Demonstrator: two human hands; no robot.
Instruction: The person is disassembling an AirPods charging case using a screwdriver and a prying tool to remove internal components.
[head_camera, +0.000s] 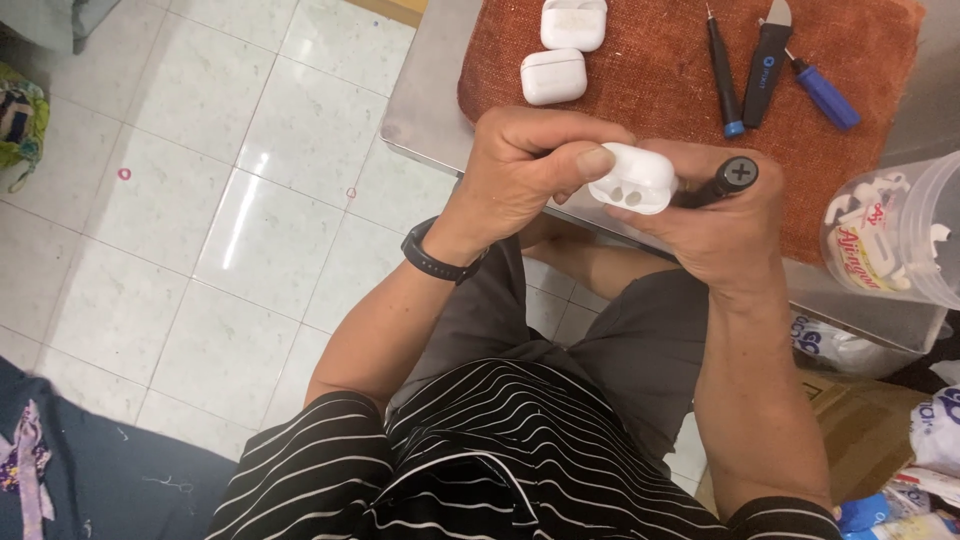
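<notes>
The left hand (530, 170) is closed around a white earbud case (633, 178), thumb pressed on its top, with the two empty earbud wells facing the camera. The right hand (725, 225) is closed on a black screwdriver (722, 182), whose handle end points toward the camera and whose tip lies against or behind the case; the contact point is hidden. Both hands are held above the lap, just in front of the table edge (420, 120). The step in hand appears to be working the tool into the case. The next move calls for a steady left grip and light, controlled pressure, since the plastic shell is likely to slip or mar. Beyond, on the brown mat (660, 70), lie two more cases (553, 76), and further right three tools (765, 65). A clear tub (890, 235) of white parts stands at the right edge.
</notes>
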